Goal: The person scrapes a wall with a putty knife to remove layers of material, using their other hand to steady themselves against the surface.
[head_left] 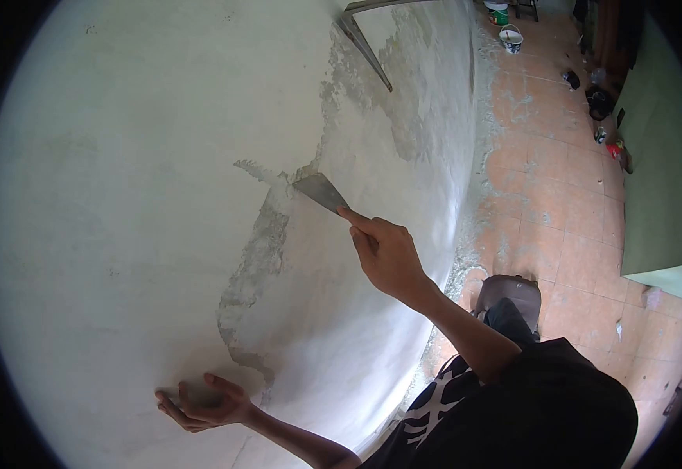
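At the middle of the wall (138, 203), a scraper (321, 192) lies with its broad edge at the upper end of a rough grey patch (255, 258), where the pale coating is missing. The right hand (388, 254) grasps the scraper, its index finger stretched out onto the blade (the handle is mostly hidden in the fist). Lower down, the left hand (209, 402) is released and holds nothing; its fingers are spread at the wall beside the lower end of the patch, though I cannot tell how much of the palm touches.

Above the scraper, a metal bracket (368, 55) stands out from the wall near more worn grey areas. To the right, pale debris (478, 187) runs along the foot of the wall onto an orange tiled floor (583, 195). A white bucket (511, 41) with a raised handle sits at the far end, and a green panel (662, 164) rises along the opposite side. A dark brown object (511, 295) is near the person's leg.
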Motion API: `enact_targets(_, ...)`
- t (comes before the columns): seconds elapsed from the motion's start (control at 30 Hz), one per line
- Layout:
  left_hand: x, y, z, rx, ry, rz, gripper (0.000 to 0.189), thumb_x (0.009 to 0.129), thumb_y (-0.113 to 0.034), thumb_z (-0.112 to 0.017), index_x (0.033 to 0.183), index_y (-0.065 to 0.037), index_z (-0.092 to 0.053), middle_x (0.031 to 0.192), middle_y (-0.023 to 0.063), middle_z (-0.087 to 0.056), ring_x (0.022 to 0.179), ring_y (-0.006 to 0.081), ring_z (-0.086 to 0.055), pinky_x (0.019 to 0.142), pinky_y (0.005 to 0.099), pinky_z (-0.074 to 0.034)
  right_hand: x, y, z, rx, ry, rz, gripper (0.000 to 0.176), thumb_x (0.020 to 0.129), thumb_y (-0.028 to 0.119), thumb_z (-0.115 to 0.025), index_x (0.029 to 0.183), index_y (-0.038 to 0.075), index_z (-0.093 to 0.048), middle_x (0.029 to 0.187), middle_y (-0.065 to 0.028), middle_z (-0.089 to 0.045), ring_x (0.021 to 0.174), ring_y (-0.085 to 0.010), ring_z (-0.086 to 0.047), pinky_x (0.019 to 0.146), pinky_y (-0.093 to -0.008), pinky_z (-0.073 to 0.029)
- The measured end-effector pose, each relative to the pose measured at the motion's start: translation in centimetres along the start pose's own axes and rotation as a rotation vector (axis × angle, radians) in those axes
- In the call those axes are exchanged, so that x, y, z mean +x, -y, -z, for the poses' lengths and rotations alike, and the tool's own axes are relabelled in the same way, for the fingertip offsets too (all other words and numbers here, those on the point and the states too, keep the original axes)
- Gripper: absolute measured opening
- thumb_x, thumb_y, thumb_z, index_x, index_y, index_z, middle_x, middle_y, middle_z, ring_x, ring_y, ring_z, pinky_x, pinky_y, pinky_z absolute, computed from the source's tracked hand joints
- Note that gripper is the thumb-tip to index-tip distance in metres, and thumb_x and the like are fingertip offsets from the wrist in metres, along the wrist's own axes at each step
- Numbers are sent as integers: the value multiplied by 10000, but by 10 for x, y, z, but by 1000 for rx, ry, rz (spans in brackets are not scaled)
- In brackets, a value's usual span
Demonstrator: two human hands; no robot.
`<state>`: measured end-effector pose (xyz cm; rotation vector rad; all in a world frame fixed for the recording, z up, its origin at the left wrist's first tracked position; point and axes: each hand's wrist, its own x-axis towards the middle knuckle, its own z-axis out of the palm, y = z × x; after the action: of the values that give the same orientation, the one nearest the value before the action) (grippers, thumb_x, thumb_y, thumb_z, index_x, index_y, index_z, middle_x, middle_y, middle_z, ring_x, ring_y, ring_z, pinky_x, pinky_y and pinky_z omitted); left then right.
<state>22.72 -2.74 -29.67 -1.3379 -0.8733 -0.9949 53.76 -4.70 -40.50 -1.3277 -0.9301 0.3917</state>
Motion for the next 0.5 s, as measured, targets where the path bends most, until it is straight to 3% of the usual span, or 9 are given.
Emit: enact_targets(0.5,-1,2,1,11,6,-5,403,912,-506,-561,1075,-139,-597,1370,51,-546,1313,253,-460,979,450,-324,-5,-7,-18,-15,-65,18,373,938,58,-545,1307,86,-592,589,-84,-465,511,-190,-465,526,-339,-408)
